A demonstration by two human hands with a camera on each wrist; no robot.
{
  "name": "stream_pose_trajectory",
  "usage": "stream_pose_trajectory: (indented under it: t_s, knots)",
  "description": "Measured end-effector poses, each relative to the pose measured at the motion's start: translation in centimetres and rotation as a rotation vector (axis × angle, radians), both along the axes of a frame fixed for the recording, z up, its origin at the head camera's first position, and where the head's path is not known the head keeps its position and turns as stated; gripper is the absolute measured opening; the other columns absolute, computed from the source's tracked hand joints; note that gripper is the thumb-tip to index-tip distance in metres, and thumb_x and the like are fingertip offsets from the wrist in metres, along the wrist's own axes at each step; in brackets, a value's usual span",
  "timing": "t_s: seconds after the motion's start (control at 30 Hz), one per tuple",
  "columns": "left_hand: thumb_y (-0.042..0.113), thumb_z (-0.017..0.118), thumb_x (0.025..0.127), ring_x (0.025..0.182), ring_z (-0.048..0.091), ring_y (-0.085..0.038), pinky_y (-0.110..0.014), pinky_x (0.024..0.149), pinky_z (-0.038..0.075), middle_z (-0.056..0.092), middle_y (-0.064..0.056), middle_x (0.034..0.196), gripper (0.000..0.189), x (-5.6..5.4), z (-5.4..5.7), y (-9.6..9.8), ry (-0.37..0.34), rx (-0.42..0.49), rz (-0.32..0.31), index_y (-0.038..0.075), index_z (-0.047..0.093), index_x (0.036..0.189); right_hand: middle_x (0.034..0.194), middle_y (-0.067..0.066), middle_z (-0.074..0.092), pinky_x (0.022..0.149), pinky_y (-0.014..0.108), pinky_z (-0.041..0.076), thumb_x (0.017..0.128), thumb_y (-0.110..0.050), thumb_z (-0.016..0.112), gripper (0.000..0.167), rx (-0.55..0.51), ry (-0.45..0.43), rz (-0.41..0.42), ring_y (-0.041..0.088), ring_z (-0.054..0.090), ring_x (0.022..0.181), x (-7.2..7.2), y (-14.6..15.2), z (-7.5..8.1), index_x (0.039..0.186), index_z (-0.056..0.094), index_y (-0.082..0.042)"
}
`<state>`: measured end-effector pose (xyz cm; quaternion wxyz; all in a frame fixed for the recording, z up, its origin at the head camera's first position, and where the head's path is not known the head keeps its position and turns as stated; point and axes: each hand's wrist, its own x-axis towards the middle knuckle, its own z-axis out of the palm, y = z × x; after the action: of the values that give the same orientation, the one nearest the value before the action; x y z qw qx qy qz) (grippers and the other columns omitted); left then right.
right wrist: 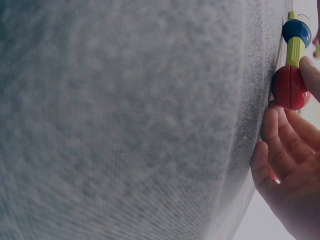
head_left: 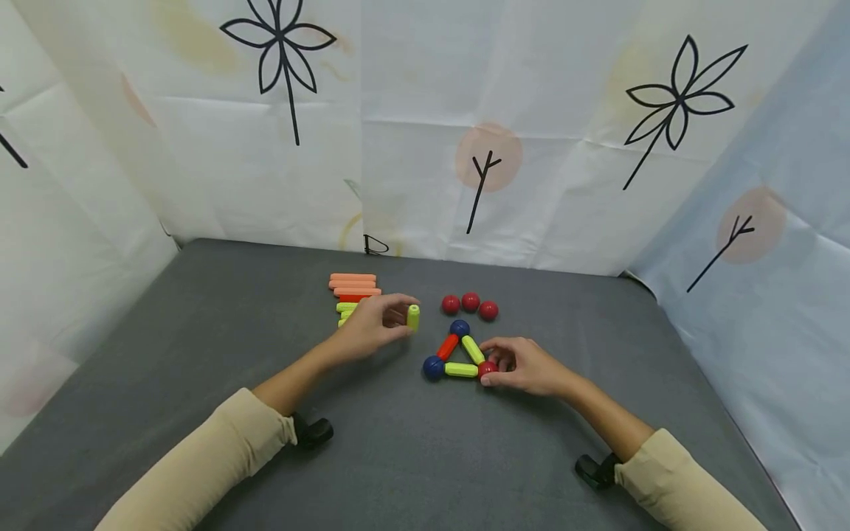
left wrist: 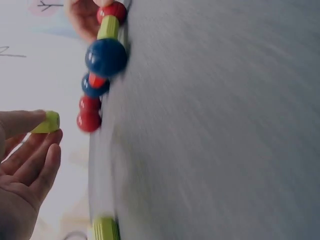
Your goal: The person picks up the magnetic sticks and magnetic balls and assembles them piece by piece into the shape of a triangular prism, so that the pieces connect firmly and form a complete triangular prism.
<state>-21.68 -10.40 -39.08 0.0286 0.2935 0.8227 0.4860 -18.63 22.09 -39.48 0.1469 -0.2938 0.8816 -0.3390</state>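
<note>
A triangle of building rods and balls lies flat on the grey table. Its corners are a blue ball [head_left: 460, 328] at the back, another blue ball [head_left: 434, 368] at the left and a red ball [head_left: 487, 370] at the right. One red rod [head_left: 448, 347] and two yellow-green rods [head_left: 461, 369] form its sides. With thumb and fingers my right hand [head_left: 531, 366] holds the red corner ball, also visible in the right wrist view [right wrist: 290, 88]. My left hand [head_left: 368, 328] pinches a loose yellow-green rod [head_left: 413, 318], raised roughly upright to the left of the triangle and apart from it.
Behind the triangle sit three loose red balls [head_left: 470, 302]. To the left, partly covered by my left hand, lie rows of orange rods [head_left: 353, 278], a red rod [head_left: 352, 299] and yellow-green rods [head_left: 346, 307]. Printed white cloth [head_left: 412, 184] walls off the table's back and sides.
</note>
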Motion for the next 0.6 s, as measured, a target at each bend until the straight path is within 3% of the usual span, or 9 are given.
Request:
stream_pose_trajectory:
  t_s: [0.3,0.6]
  knots:
    - [0.001,0.073,0.088,0.102,0.068,-0.022,-0.033,0.089,0.055,0.070,-0.011,0.110,0.035,-2.1,-0.8,5.2,-0.014,0.113,-0.066,-0.005,0.064,0.121,0.094,-0.002,0.064,0.069,0.025,0.050,0.089,-0.028,0.076,0.052,-0.006,-0.010,0.003,0.012,0.058,0.078,0.0,0.0,-0.1,0.129,0.060,0.000]
    - [0.001,0.072,0.090,0.100,0.067,-0.021,-0.031,0.089,0.054,0.071,-0.011,0.108,0.031,-3.2,-1.6,7.5,0.011,0.098,-0.065,-0.005,0.065,0.120,0.094,-0.001,0.064,0.068,0.025,0.050,0.089,-0.028,0.076,0.051,-0.006,-0.008,0.004,0.011,0.058,0.076,0.0,0.0,-0.1,0.129,0.060,0.000]
